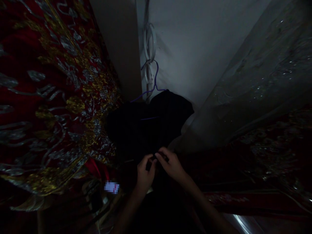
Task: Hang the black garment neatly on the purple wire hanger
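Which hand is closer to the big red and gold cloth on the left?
Left. The left hand is right of the red cloth, apart from it; the right hand is farther right, by the dark garment.

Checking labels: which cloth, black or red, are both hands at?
The black garment on the purple hanger, left hand and right hand at its front; the decorated red cloth is farther left.

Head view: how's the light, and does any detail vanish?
Head view: dim overall, the wall the largest pale area; head view: the black garment is nearly featureless, even near the fingers; head view: small glints on the red cloth, plus a bright streak at lower right.
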Available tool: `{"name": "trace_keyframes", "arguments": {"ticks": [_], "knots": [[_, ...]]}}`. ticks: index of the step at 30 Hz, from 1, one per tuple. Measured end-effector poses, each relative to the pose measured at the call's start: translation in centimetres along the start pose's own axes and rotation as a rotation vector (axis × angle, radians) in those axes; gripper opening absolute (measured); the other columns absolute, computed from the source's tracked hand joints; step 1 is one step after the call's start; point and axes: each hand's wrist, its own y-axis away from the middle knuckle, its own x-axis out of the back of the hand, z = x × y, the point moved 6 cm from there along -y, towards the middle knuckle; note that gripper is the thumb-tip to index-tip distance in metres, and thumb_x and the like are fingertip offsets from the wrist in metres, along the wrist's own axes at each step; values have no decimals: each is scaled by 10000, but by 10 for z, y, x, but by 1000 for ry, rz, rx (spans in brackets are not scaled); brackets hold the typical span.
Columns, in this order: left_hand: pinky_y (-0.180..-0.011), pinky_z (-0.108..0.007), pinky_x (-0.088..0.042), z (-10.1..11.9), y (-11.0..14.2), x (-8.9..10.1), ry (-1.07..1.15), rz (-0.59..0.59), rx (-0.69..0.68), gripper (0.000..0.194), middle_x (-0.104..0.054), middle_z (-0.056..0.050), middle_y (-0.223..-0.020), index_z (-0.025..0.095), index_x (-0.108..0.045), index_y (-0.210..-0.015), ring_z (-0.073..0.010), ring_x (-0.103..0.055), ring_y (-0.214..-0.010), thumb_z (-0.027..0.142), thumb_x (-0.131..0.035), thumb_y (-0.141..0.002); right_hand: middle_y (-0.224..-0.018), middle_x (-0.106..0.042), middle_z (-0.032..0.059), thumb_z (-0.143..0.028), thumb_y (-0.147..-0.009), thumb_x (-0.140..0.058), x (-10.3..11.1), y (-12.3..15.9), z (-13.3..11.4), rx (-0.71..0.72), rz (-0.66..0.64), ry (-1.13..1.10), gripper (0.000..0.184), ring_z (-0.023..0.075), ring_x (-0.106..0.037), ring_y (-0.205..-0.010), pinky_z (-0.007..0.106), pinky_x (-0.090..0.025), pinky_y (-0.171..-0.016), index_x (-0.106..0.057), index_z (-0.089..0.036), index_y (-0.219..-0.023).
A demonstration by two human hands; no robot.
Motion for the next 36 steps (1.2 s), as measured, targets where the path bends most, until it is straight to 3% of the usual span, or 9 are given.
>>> {"name": "trace_keyframes", "arguments": {"ticks": [7,11,14,20,27,30,33,36], "knots": [[-731,-245,-495,-3,-1,0,4,-36,10,93,-697,-14,-831,196,-672,-922,-153,-646,-769,256,-601,-919,-602,-491,-42,-366,-962,-493,4,0,-4,0,-65,50,295,124,-511,-565,244,-357,-560,-495,-214,-709],[-744,-259,-480,2,-1,4,-7,19,-46,90,-645,-21,-836,198,-642,-852,-163,-615,-805,242,-596,-915,-661,-563,-37,-368,-928,-568,4,3,1,-5,-9,-3,151,138,-560,-606,245,-407,-591,-561,-225,-880],[-750,-262,-473,6,-2,5,-10,46,-78,94,-618,-21,-848,200,-629,-838,-165,-597,-824,214,-580,-916,-690,-587,-32,-361,-915,-594,1,4,2,-15,-2,3,142,146,-588,-633,249,-430,-617,-573,-225,-951],[-692,-241,-446,6,-4,4,-37,29,-81,105,-578,0,-777,197,-627,-802,-148,-562,-751,190,-590,-901,-681,-602,-21,-388,-978,-491,-4,3,-3,-22,-115,71,233,145,-592,-615,250,-398,-594,-584,-218,-849],[-687,-241,-442,8,-8,3,-51,0,-80,114,-588,-1,-773,197,-627,-785,-149,-570,-745,194,-591,-893,-638,-573,-19,-411,-974,-475,-3,-4,-2,-56,-91,101,294,137,-561,-582,238,-367,-547,-517,-217,-757],[-677,-241,-434,10,-8,5,-58,2,-81,121,-589,2,-757,198,-624,-765,-151,-569,-734,177,-594,-880,-567,-548,-20,-430,-957,-473,-7,-5,0,-85,-166,-29,362,125,-521,-535,232,-360,-520,-532,-210,-675],[-681,-243,-429,11,-9,5,-69,-17,-66,144,-585,-1,-757,197,-607,-748,-153,-569,-739,165,-576,-885,-487,-517,-33,-527,-888,-537,-12,-4,6,-223,-217,-311,405,109,-468,-449,232,-348,-475,-602,-192,-671],[-701,-249,-432,8,-11,3,-82,-25,-74,138,-592,-8,-777,194,-595,-762,-159,-574,-764,154,-562,-889,-421,-485,-40,-566,-786,-638,-5,-18,3,-353,-155,-553,421,85,-400,-366,221,-270,-402,-622,-174,-633]]}}
